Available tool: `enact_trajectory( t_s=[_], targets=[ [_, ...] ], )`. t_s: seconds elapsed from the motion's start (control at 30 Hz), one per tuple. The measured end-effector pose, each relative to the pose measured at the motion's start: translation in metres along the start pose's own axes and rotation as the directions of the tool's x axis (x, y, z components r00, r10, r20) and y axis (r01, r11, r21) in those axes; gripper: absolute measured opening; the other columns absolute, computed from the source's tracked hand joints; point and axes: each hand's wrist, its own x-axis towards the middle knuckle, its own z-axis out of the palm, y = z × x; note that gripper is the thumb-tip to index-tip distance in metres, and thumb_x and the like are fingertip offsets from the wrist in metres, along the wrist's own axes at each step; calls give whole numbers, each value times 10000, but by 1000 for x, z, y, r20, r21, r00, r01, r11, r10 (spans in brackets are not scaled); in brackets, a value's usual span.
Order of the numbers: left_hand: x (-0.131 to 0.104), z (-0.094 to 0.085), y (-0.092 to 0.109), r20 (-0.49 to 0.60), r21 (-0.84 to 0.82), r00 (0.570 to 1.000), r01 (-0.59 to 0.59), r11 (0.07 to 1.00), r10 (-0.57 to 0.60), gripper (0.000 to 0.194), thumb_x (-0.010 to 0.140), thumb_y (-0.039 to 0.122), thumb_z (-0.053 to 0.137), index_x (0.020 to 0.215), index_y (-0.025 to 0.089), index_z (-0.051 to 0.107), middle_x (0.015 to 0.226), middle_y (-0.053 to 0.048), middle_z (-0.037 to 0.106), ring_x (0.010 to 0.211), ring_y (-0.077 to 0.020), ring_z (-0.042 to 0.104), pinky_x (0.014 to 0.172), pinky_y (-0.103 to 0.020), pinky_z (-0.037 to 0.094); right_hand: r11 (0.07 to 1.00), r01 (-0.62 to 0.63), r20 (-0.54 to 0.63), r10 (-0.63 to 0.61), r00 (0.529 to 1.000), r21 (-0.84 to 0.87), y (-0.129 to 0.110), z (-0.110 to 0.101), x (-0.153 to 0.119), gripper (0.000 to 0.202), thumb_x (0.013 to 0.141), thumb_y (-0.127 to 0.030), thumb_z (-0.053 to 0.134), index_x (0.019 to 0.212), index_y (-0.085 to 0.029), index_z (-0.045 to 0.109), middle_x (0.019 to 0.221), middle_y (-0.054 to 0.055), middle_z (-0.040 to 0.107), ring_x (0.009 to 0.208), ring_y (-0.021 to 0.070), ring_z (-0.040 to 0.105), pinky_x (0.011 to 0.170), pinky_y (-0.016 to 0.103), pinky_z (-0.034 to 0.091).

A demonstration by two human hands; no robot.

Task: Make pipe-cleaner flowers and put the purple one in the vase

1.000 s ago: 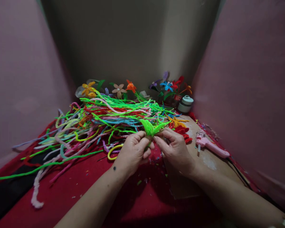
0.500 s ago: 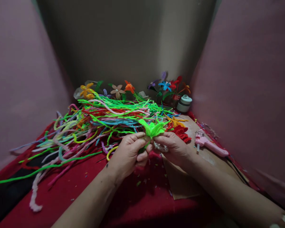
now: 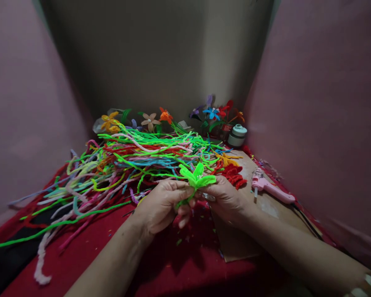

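Note:
A bright green pipe-cleaner flower [image 3: 198, 177] with several looped petals and small pale bits at its centre is held up between both hands. My left hand [image 3: 165, 202] pinches it from the left, near the base, with a short green stem showing below the thumb. From the right, my right hand [image 3: 227, 200] grips the flower by its base and right petal. Most of my right fingertips are hidden behind the petals. Just beyond the hands lies a big heap of coloured pipe cleaners [image 3: 148, 150].
Finished flowers such as a blue one [image 3: 212, 113] and an orange one [image 3: 165, 116] stand at the back beside a pale lidded jar [image 3: 237, 135]. Right of my hands, red pipe-cleaner pieces [image 3: 234, 176] and a pink glue gun [image 3: 272, 189] lie on a cardboard sheet [image 3: 268, 210].
The green flower has turned and tipped, so its petals now spread open more towards me. Both hands still hold it, a little lower. The view has shifted slightly.

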Motion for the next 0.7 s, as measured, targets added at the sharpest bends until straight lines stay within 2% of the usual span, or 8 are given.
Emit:
enact_trajectory(
  t_s=[0.1, 0.17, 0.33, 0.47, 0.7],
  targets=[
    [0, 0, 0, 11, -30, 999, 53, 998, -53, 127, 764, 208, 633, 700, 113, 580, 590, 25, 507, 361, 3, 284, 284, -121, 335, 1000, 17, -9, -17, 1000, -1, 2, 0, 1, 125, 619, -224, 738, 633, -146, 641, 590, -21, 517, 537, 91, 392, 546, 256, 300],
    [0, 0, 1, 7, -39, 999, 45, 998, -45, 139, 761, 223, 644, 702, 118, 574, 578, 41, 475, 364, 14, 240, 284, -97, 293, 1000, 27, -3, -27, 1000, 1, 5, -1, 1, 109, 646, -216, 717, 633, -150, 631, 594, -22, 510, 542, 92, 384, 556, 259, 302],
    [-1, 1, 0, 35, -78, 999, 9, 997, -6, 181, 768, 241, 637, 668, 111, 561, 566, 42, 468, 358, 21, 194, 275, -95, 292, 997, 75, 28, -75, 997, -12, 5, -2, 1, 118, 677, -250, 715, 668, -156, 644, 592, -23, 498, 546, 96, 385, 573, 268, 309],
    [-2, 2, -1, 67, -129, 998, 18, 991, -9, 189, 743, 249, 659, 666, 93, 584, 539, 42, 461, 345, 25, 187, 259, -106, 320, 999, 13, 98, -10, 995, -34, 2, -5, -2, 136, 642, -237, 747, 665, -136, 659, 599, -14, 509, 572, 102, 415, 600, 273, 317],
    [-4, 2, 1, 149, -129, 986, 97, 987, -77, 168, 720, 224, 669, 649, 87, 606, 517, 41, 461, 316, 24, 211, 242, -142, 369, 998, -43, 34, 41, 999, 53, 2, 1, -3, 217, 503, -225, 797, 559, -138, 606, 520, -46, 475, 500, 68, 357, 517, 238, 241]
  ],
)
